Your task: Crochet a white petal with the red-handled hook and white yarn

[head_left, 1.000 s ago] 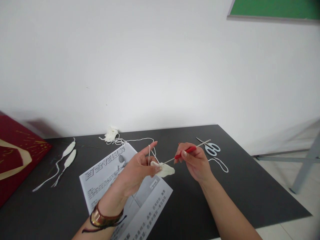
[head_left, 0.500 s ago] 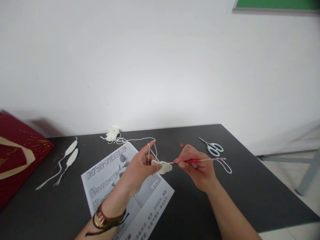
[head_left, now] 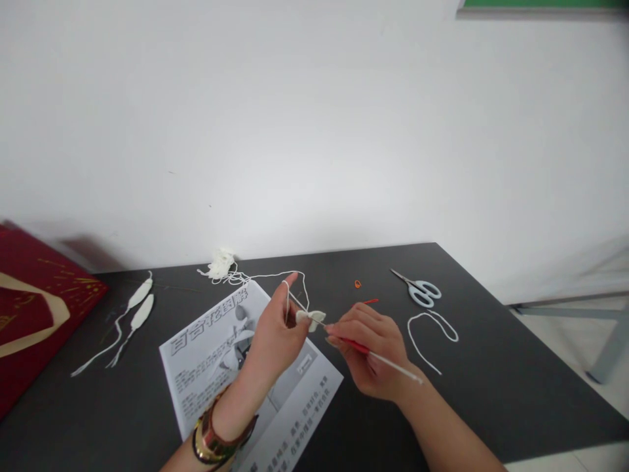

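Left hand (head_left: 276, 328) pinches the little white yarn piece (head_left: 318, 318); right hand (head_left: 378, 341) pinches the thin red-handled metal hook (head_left: 362, 349), newly tilted, so stitching seems underway.

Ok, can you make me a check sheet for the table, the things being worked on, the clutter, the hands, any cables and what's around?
Surface: black table, printed paper on it.
Job's things: small white piece, hook with red grip, white yarn.
Clutter: scissors, loose string, orange ring, small red thing, two white leaf shapes.
Hands: left hand pinches the white piece, yarn around one finger; right hand holds the hook.
Cables: nothing seen.
Surroundings: white wall, red bag, part of a green board.
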Demonstrator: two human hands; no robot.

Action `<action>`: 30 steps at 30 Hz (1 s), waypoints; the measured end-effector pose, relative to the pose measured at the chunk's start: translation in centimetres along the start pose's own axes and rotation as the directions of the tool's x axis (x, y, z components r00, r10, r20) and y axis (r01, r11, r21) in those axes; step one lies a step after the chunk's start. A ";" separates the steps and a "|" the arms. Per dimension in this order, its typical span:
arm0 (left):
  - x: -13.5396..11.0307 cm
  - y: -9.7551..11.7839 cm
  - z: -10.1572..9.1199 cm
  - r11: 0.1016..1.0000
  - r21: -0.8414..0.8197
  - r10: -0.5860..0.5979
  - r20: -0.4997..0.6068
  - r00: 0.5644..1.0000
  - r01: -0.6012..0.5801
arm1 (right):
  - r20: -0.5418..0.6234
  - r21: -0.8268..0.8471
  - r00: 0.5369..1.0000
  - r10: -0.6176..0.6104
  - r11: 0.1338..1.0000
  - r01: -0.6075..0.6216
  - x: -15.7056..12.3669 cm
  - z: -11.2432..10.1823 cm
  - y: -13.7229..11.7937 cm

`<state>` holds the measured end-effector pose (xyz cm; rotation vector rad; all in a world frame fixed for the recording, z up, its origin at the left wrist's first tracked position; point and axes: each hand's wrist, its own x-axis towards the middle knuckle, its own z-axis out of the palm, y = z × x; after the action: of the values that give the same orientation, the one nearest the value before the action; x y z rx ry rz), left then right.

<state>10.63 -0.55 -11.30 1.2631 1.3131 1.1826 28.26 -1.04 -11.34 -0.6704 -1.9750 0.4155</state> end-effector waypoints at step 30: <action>-0.7 1.5 -0.6 0.914 -0.304 -0.189 0.271 0.944 0.270 | -0.074 0.713 0.811 0.581 0.599 -0.364 0.6 0.0 1.6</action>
<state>10.17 -1.29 -9.71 0.9363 1.0013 1.0021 28.50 0.54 -11.79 -0.7216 -1.1732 1.2276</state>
